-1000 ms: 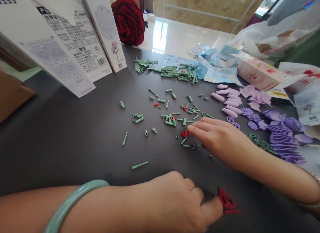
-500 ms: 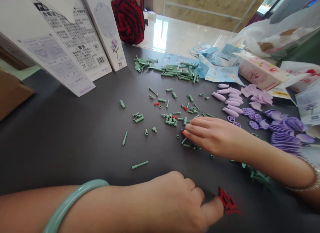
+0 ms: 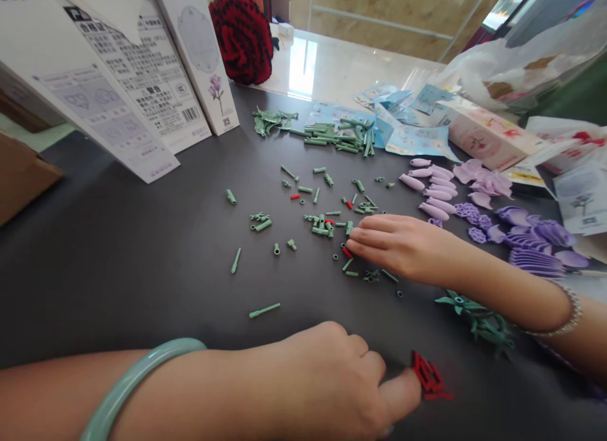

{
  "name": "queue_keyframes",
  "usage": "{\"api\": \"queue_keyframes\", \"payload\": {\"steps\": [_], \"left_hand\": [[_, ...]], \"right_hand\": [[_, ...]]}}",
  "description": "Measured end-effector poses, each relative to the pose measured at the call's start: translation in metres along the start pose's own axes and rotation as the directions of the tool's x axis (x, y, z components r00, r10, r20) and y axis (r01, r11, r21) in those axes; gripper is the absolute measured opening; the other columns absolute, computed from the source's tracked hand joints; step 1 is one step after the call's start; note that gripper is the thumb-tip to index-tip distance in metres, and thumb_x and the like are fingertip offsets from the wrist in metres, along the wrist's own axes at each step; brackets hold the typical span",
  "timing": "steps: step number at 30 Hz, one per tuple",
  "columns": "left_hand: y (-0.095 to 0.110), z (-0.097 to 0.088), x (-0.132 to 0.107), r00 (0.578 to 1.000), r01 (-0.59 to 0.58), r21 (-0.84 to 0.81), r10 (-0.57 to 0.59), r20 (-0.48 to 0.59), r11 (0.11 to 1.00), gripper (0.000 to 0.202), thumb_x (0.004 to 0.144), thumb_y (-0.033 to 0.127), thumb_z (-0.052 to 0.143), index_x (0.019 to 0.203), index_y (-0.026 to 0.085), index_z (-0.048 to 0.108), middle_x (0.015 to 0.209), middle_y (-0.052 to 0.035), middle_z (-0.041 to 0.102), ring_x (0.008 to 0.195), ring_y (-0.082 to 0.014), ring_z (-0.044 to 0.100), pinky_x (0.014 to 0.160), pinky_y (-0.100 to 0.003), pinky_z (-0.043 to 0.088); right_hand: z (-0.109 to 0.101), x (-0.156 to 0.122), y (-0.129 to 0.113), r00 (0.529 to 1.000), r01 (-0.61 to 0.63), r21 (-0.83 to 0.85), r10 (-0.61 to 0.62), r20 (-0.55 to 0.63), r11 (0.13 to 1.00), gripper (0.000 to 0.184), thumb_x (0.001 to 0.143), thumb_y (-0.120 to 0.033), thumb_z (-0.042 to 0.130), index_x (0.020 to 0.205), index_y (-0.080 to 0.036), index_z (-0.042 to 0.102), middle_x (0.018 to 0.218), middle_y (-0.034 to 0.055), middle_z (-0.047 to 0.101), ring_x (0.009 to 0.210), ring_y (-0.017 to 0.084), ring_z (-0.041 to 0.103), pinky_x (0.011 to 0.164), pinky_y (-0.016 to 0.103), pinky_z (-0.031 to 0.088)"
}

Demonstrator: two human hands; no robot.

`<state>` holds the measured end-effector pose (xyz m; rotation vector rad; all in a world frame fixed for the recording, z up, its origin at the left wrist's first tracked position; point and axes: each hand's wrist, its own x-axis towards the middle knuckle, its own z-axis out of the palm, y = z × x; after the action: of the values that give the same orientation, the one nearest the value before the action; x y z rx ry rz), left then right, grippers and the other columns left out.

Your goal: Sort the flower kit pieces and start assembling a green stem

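Observation:
My left hand [image 3: 339, 378], a green bangle on its wrist, is curled low over the dark table. Its bent forefinger touches the edge of a small pile of red rod-like pieces [image 3: 429, 376]; its underside is hidden. From the right my right hand [image 3: 396, 244] reaches in, palm down and fingers stretched together, their tips at the scattered small green connector pieces [image 3: 322, 225]. A single red piece [image 3: 347, 253] lies just below those fingertips. Its thumb is hidden. Under the right forearm sits a cluster of green leaf parts [image 3: 478, 318].
Green stems [image 3: 332, 134] and leaves [image 3: 270, 120] lie at the back near blue leaflets [image 3: 412, 134]. Pink petals [image 3: 488, 175] and purple parts [image 3: 535, 258] spread at right. White boxes [image 3: 194, 55] stand at left; a red-black flower-like object [image 3: 241, 36] is behind.
My right hand and forearm have shifted slightly upward, uncovering more of the green leaf cluster and the red piece by the fingertips. My left hand stays almost in place at the red pile.

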<state>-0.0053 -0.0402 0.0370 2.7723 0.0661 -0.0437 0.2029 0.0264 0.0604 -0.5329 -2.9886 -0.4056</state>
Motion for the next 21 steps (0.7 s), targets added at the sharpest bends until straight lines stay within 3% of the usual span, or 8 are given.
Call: {"api": "queue_keyframes", "payload": {"steps": [4, 8, 10, 14, 17, 21], "left_hand": [[0.001, 0.001, -0.001, 1.0, 0.002, 0.007, -0.002, -0.002, 1.0, 0.04, 0.098, 0.035, 0.056, 0.133, 0.015, 0.05, 0.079, 0.0007, 0.07, 0.062, -0.0194, 0.064, 0.047, -0.033, 0.043], [0.0, 0.003, 0.0, 1.0, 0.0, -0.021, -0.001, -0.018, 1.0, 0.04, 0.098, 0.033, 0.056, 0.133, 0.015, 0.05, 0.079, 0.0009, 0.07, 0.062, -0.0187, 0.064, 0.045, -0.033, 0.042], [0.0, 0.003, -0.001, 0.999, -0.006, -0.018, 0.006, -0.034, 1.0, 0.041, 0.097, 0.032, 0.057, 0.133, 0.014, 0.049, 0.08, 0.0007, 0.071, 0.062, -0.0186, 0.064, 0.045, -0.033, 0.042], [-0.001, 0.005, -0.003, 0.996, -0.017, -0.004, 0.017, -0.084, 1.0, 0.042, 0.096, 0.033, 0.059, 0.132, 0.013, 0.05, 0.079, 0.0004, 0.071, 0.062, -0.0184, 0.064, 0.045, -0.033, 0.042], [0.0, 0.005, -0.004, 0.997, -0.017, -0.005, 0.017, -0.08, 1.0, 0.04, 0.096, 0.032, 0.058, 0.132, 0.014, 0.05, 0.079, 0.0007, 0.071, 0.061, -0.0179, 0.064, 0.046, -0.032, 0.041], [0.001, 0.005, -0.004, 0.997, -0.021, 0.001, 0.021, -0.071, 1.0, 0.043, 0.096, 0.035, 0.06, 0.131, 0.013, 0.051, 0.081, -0.0001, 0.071, 0.062, -0.0183, 0.063, 0.046, -0.032, 0.042]], "right_hand": [[-0.001, 0.003, -0.01, 0.996, -0.079, 0.039, 0.08, -0.041, 0.996, 0.05, 0.106, -0.011, 0.023, 0.095, -0.006, 0.072, 0.085, 0.0138, 0.073, 0.07, 0.021, 0.061, 0.065, 0.033, 0.053], [-0.004, 0.01, -0.027, 0.963, -0.266, 0.086, 0.269, -0.024, 0.96, 0.034, 0.097, -0.004, 0.037, 0.091, -0.008, 0.071, 0.078, 0.0109, 0.069, 0.07, 0.022, 0.062, 0.065, 0.032, 0.051], [-0.006, 0.015, -0.032, 0.922, -0.387, 0.102, 0.382, 0.07, 0.916, 0.025, 0.089, 0.0, 0.048, 0.084, -0.011, 0.07, 0.073, 0.0076, 0.067, 0.068, 0.021, 0.062, 0.063, 0.03, 0.05], [-0.014, 0.029, -0.04, 0.794, -0.564, 0.083, 0.512, 0.327, 0.822, 0.019, 0.081, 0.002, 0.061, 0.079, -0.015, 0.07, 0.075, 0.005, 0.07, 0.068, 0.018, 0.066, 0.061, 0.026, 0.047], [-0.019, 0.042, -0.045, 0.738, -0.568, -0.027, 0.522, 0.428, 0.823, 0.02, 0.076, 0.003, 0.063, 0.075, -0.016, 0.07, 0.075, 0.0068, 0.072, 0.069, 0.02, 0.068, 0.063, 0.027, 0.048], [-0.022, 0.054, -0.049, 0.732, -0.493, -0.13, 0.492, 0.471, 0.86, 0.023, 0.068, 0.005, 0.062, 0.069, -0.017, 0.069, 0.075, 0.0086, 0.072, 0.071, 0.023, 0.069, 0.067, 0.03, 0.051]]}}
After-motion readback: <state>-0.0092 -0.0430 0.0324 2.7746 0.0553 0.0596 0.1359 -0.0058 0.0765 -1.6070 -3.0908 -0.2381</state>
